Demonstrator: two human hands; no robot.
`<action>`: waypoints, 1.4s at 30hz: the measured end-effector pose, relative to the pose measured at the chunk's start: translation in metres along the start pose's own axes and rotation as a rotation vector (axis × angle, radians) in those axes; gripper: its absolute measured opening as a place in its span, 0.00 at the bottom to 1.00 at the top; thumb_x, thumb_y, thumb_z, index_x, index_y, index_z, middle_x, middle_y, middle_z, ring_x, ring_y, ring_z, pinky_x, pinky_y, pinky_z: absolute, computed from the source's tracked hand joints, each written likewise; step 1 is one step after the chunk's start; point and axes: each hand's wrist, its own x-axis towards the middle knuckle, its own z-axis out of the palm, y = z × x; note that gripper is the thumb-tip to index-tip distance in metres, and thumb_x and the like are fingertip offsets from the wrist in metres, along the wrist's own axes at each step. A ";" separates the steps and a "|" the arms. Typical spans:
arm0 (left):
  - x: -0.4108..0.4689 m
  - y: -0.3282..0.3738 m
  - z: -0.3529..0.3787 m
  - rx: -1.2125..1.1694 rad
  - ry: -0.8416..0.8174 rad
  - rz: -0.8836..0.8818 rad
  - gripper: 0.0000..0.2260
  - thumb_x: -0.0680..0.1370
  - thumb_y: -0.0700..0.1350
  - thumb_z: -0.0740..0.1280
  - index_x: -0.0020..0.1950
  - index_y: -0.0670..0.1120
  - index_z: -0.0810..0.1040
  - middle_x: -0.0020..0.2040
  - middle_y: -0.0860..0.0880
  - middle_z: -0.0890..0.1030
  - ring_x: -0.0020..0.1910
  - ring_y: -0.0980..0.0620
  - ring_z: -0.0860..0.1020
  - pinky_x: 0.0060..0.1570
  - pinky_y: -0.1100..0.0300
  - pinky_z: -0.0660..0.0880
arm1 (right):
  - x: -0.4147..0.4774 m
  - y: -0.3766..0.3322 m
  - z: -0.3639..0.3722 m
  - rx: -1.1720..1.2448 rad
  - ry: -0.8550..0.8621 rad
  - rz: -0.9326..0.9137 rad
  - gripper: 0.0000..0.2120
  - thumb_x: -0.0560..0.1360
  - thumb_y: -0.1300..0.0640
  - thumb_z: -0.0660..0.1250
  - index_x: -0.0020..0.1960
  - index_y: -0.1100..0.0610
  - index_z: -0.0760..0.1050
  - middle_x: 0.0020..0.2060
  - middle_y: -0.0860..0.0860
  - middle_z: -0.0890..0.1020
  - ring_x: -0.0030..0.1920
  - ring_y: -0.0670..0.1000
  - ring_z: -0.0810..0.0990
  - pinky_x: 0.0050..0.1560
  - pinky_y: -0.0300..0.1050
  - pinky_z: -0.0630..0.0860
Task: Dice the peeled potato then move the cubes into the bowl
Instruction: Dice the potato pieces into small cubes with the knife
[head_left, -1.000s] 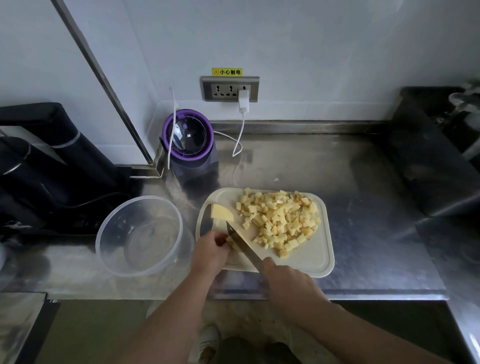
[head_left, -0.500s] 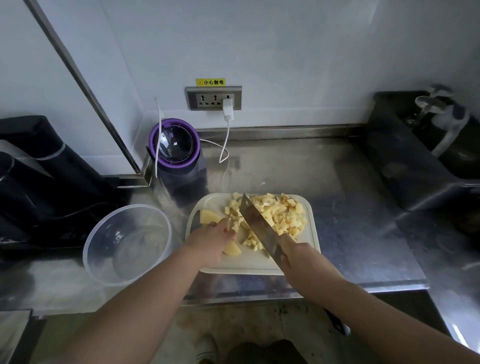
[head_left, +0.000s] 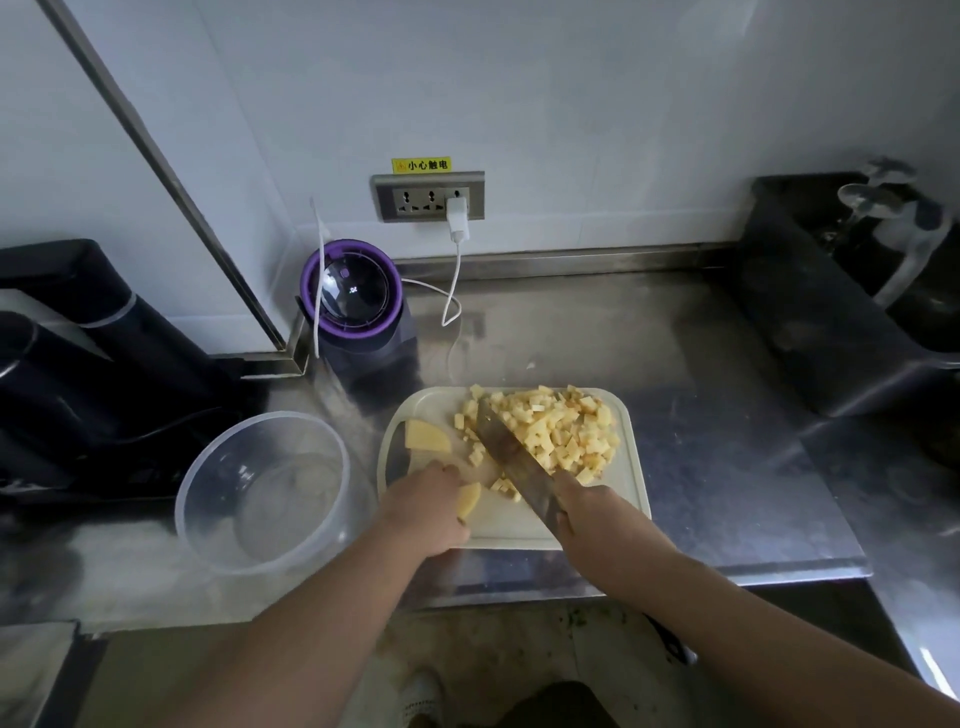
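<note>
Here the right hand (head_left: 597, 512) grips the knife (head_left: 511, 460) by the cubes (head_left: 556, 434), the left hand (head_left: 426, 512) holding a potato piece (head_left: 469, 499).

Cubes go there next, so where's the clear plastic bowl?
Head view, lower left: the clear round plastic bowl sits just left of the white cutting board.

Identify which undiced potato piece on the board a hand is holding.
The nearer potato piece, held by the left hand; the farther potato piece lies untouched at the cutting board's far corner.
</note>
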 end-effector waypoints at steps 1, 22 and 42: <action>-0.005 0.004 0.006 -0.081 0.044 -0.061 0.19 0.75 0.53 0.68 0.62 0.47 0.72 0.57 0.50 0.76 0.52 0.51 0.77 0.44 0.61 0.71 | 0.002 -0.003 0.001 -0.007 -0.003 -0.008 0.22 0.82 0.58 0.60 0.73 0.52 0.57 0.41 0.47 0.73 0.38 0.45 0.78 0.32 0.36 0.74; -0.027 0.011 0.033 -0.347 0.326 -0.277 0.11 0.77 0.51 0.66 0.56 0.47 0.79 0.55 0.49 0.78 0.53 0.51 0.78 0.48 0.61 0.73 | -0.009 -0.027 0.020 -0.064 -0.076 -0.157 0.20 0.82 0.59 0.60 0.72 0.52 0.59 0.54 0.50 0.79 0.49 0.50 0.82 0.51 0.44 0.81; -0.025 0.009 0.044 -0.460 0.368 -0.279 0.18 0.77 0.51 0.68 0.66 0.48 0.75 0.60 0.50 0.76 0.56 0.52 0.77 0.54 0.60 0.74 | 0.008 -0.003 0.032 0.003 -0.034 -0.024 0.22 0.82 0.56 0.61 0.72 0.49 0.55 0.50 0.46 0.77 0.43 0.45 0.78 0.40 0.37 0.75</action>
